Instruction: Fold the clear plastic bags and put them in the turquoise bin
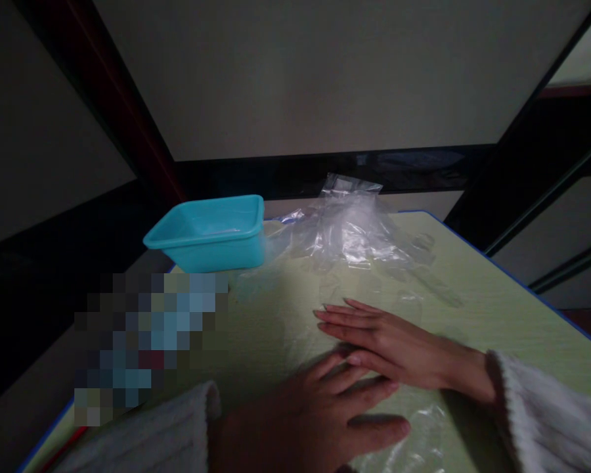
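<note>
My left hand lies low over the table, palm down, with its fingers spread. Just beyond it, my right hand rests flat with its fingers stretched out to the left. The fingertips of my left hand meet the thumb side of my right hand. Under and around both hands lies a clear plastic bag, flattened on the tabletop and hard to make out. Neither hand grips anything. Farther back is a crumpled heap of clear plastic bags.
A turquoise plastic basin stands at the back left of the pale yellow-green table, which has a blue edge. A blurred-out object lies at the left side. A light wall panel rises behind the table.
</note>
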`<state>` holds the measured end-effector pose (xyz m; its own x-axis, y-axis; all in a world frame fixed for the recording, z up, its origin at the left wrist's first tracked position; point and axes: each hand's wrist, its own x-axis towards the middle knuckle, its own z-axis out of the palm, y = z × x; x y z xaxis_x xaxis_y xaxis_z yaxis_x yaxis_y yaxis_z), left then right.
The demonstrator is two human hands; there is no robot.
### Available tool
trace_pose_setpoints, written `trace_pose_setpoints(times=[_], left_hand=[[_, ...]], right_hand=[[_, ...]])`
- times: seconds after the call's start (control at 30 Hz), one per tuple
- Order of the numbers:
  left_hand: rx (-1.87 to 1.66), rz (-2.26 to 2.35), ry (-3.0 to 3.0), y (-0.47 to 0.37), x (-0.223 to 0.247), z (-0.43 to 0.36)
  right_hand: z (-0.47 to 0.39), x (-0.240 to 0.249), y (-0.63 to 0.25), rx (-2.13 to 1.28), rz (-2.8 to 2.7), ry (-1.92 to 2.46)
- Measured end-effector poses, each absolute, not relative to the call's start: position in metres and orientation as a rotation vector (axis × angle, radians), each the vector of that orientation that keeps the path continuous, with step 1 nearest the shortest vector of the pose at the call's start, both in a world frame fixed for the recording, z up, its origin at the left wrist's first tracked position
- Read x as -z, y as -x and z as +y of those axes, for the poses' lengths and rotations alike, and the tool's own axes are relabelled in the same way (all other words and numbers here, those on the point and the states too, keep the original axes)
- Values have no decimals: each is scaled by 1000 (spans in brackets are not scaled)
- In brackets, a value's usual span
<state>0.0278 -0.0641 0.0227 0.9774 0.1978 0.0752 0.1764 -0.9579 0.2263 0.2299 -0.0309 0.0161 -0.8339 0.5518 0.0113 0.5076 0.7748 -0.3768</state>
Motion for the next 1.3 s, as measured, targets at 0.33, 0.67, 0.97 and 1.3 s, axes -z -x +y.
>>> trace_pose_setpoints(times=[0.33, 0.67, 0.97, 1.3], left_hand=[[-66, 280, -2920, -29, -28, -66], [-59, 280, -2883, -28, -31, -67], [-62, 263, -2794, -25, -21, -68], [-274, 407, -2781, -26, -27, -69]], right_hand=[[-22, -4, -237, -353, -2839, 1043], [-13, -1, -246, -208, -2783, 1161], [-9, 3, -249, -179, -2718, 1300], [-13, -4, -249, -248, -2451, 1283]])
